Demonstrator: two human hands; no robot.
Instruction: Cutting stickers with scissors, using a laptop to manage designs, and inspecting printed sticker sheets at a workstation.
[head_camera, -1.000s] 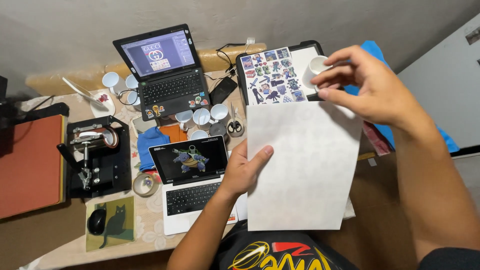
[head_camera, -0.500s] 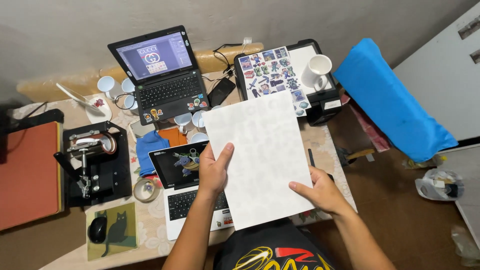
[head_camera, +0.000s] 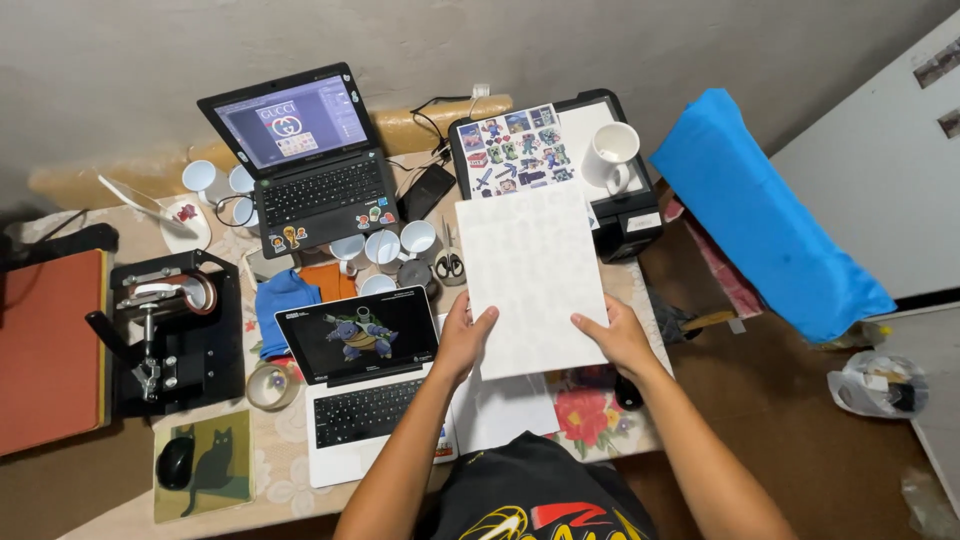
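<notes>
— What have the fingers got hold of?

— The left hand (head_camera: 462, 345) pinches the lower left corner of a white sheet (head_camera: 530, 280), fingers curled over its face; the right hand (head_camera: 618, 340) clamps the lower right corner the same way. Both hands are closed on the paper — nothing else is in either.

— And where is the sheet?

— Held up flat over the desk's (head_camera: 300, 470) right end, its top edge near the printer (head_camera: 640, 215) at the back right corner, its bottom edge above loose paper (head_camera: 505, 410) at the front edge.

— How far along does it look?

— My reading: the sheet is lifted and squared in both hands, but it lies on nothing yet. The white mug (head_camera: 612, 155) stands on the printer beside a printed picture sheet (head_camera: 510, 150), and the mug press (head_camera: 170, 330) at the left end sits apart from it all.

— How does the paper look?

— Plain white on the side showing, faintly mottled, uncreased, tilted slightly clockwise. Whether the far side is printed, I cannot tell. The white laptop (head_camera: 365, 380) is open just left of it.
</notes>
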